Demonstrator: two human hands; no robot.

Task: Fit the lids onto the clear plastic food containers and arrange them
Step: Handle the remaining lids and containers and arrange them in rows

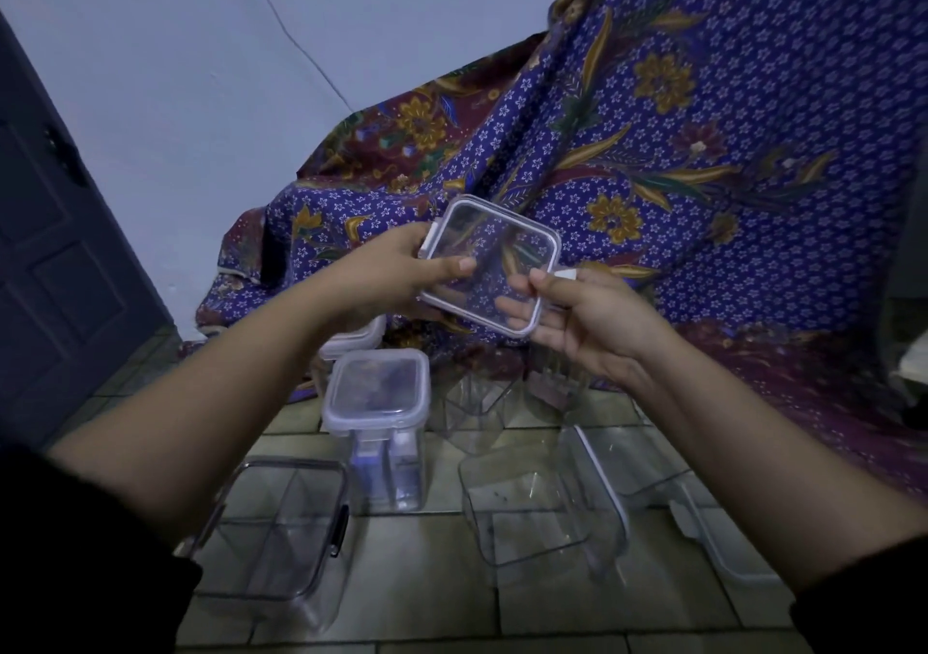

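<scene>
Here: clear lid (489,264) held up between both hands. Left hand (396,271) grips its left edge, thumb on top; right hand (582,317) pinches right edge. Below hands, lidded container (376,417) upright on tiled floor (437,608), open containers (532,508) beside it.

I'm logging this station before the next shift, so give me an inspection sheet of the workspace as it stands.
Surface: tiled floor, bare between the containers.
Job's things: clear lid held up in the air in both hands; one lidded container upright on the floor, a second partly hidden behind it; open container at left, open container at centre, more clear pieces at right, too transparent to count.
Clutter: nothing seen.
Grippers: left hand has a grip on the lid's left edge; right hand on its right edge.
Cables: thin line on the wall, cable or crack, cannot tell.
Surroundings: patterned cloth draped behind; dark door at left.
</scene>
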